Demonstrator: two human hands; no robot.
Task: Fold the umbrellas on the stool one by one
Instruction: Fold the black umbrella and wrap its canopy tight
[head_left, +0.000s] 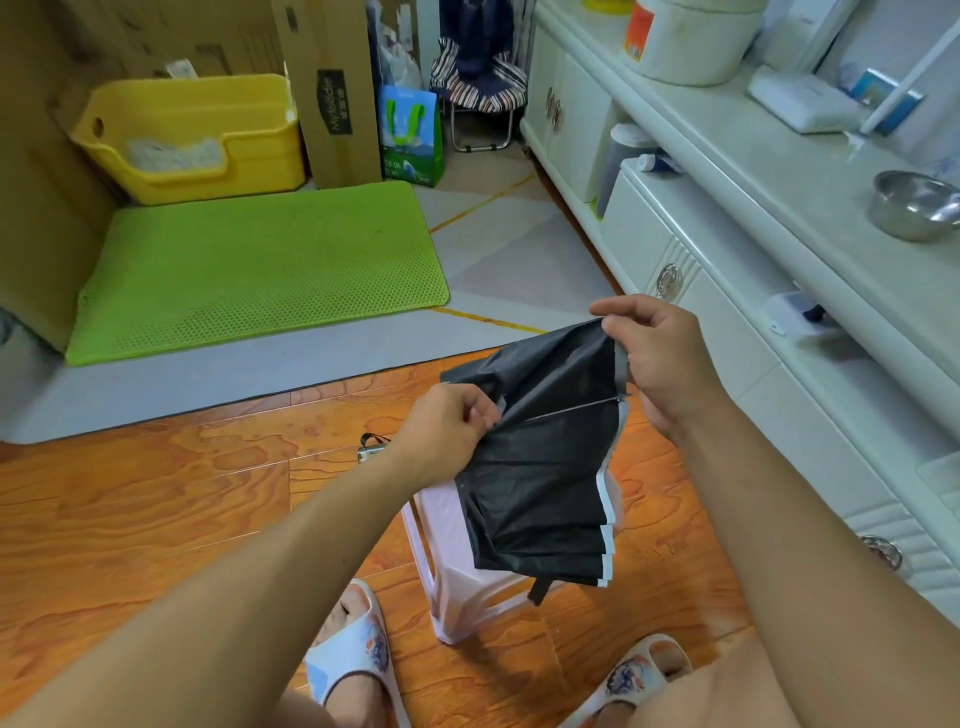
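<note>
A black umbrella (540, 467) with white-edged panels hangs collapsed above a pale pink plastic stool (441, 525). My left hand (447, 426) pinches the canopy fabric at the umbrella's left side near a thin metal rib. My right hand (649, 358) pinches the upper right edge of the fabric, holding one panel stretched out. The lower pleats lie stacked on each other, and a black strap dangles from the bottom. The umbrella's handle is hidden. A small dark object with a wrist loop (371, 448) lies on the floor behind my left wrist.
A white cabinet (727, 332) runs along the right, with a steel bowl (914, 205) on top. A green mat (260, 265), yellow tub (192, 135) and cardboard boxes (332, 88) stand at the back left. My slippered feet flank the stool on the wooden floor.
</note>
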